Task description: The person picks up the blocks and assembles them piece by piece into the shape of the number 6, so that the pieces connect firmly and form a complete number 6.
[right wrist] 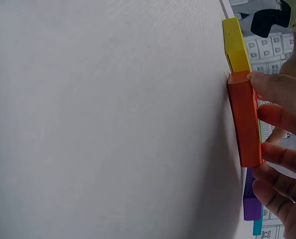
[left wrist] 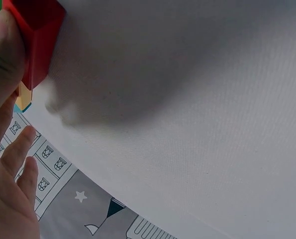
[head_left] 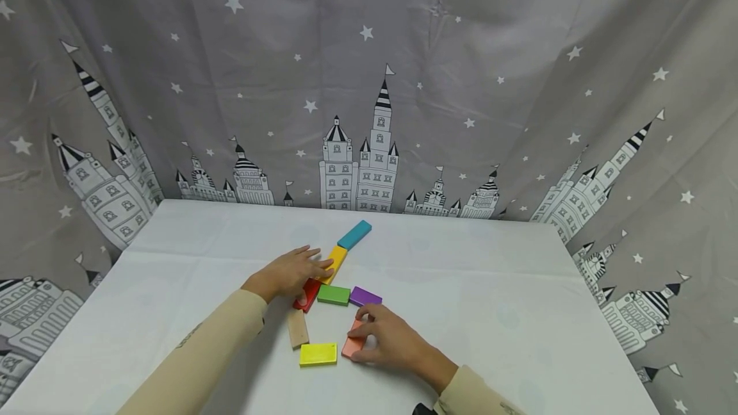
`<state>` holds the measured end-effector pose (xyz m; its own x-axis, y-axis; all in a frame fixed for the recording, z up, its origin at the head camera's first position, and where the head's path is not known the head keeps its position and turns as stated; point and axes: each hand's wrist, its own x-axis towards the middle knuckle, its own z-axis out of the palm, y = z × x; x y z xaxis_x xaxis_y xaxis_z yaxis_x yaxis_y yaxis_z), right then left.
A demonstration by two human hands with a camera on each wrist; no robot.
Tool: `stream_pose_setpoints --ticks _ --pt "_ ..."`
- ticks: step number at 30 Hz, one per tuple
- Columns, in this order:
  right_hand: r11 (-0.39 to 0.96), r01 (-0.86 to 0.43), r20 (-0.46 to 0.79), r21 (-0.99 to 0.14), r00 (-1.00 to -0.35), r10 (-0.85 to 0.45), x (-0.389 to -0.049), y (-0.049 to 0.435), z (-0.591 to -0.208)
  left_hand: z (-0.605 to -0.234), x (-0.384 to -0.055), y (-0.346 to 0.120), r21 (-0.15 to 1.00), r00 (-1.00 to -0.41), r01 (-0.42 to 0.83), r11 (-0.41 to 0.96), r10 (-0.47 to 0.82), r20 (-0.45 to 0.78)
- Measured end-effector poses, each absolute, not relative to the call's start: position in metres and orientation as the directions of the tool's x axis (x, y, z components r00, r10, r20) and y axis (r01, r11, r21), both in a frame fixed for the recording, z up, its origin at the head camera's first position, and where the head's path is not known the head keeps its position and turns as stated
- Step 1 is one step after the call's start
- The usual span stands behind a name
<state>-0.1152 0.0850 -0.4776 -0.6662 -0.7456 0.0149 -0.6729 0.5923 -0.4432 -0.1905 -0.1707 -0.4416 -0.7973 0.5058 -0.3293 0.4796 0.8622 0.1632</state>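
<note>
My left hand (head_left: 291,272) is over a red block (head_left: 311,294) and an amber block (head_left: 337,260). Its thumb touches the red block, also seen in the left wrist view, while the fingers reach spread over the amber one. My right hand (head_left: 391,341) has thumb and fingertips at a coral block (head_left: 353,342), orange-looking in the right wrist view, pinching it close over the white table. Beyond that hand's fingers lies a purple block (head_left: 366,296). Left of the purple one lies a green block (head_left: 333,295). The yellow block (head_left: 318,355) lies between the coral block and a plain wooden block (head_left: 297,330).
A blue block (head_left: 354,234) lies at the far end of the amber one. The blocks form a loop with a tail on the white table (head_left: 490,312). Behind the table hangs a grey curtain (head_left: 438,43) printed with castles and stars.
</note>
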Motion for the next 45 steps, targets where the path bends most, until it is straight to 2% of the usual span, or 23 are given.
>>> stream_pose_setpoints --ticks 11,27,33,38,45 --pt "0.579 -0.706 0.026 -0.408 -0.643 -0.765 -0.116 0.076 -0.476 -0.439 -0.190 -0.171 0.153 -0.792 0.498 0.854 0.519 -0.321" --pt "0.592 -0.700 0.031 -0.400 -0.656 -0.755 -0.114 0.073 -0.473 -0.437 -0.190 -0.172 0.155 -0.796 0.483 0.862 0.505 -0.332" --pt "0.593 -0.696 0.015 -0.404 -0.654 -0.757 -0.127 0.079 -0.467 -0.437 -0.191 -0.173 0.172 -0.796 0.478 0.861 0.508 -0.331" --pt "0.550 -0.747 0.001 -0.373 -0.593 -0.805 -0.162 0.088 -0.454 -0.438 -0.191 -0.173 0.177 -0.798 0.472 0.864 0.504 -0.331" --pt "0.482 -0.813 -0.179 -0.326 -0.448 -0.876 -0.195 0.091 -0.450 -0.443 -0.191 -0.171 0.173 -0.802 0.466 0.868 0.497 -0.332"
